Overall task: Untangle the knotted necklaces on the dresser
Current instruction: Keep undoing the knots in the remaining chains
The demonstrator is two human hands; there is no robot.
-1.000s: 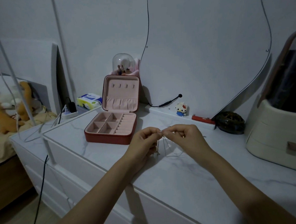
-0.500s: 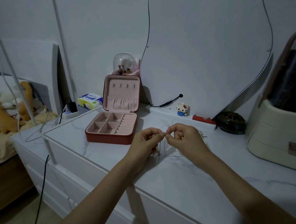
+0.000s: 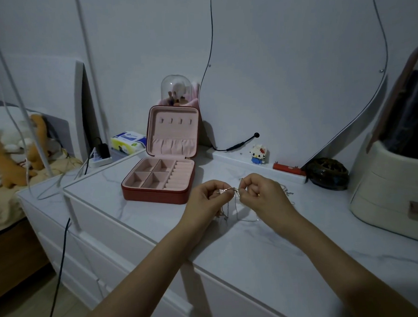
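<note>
two hands (image 3: 206, 198) (image 3: 262, 196) on knotted necklaces (image 3: 230, 200)

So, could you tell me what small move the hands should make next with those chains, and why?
Probably ease the two pinches slightly apart: the left hand and right hand both pinch the necklaces at one short, taut stretch, with loose strands hanging to the dresser.
</note>
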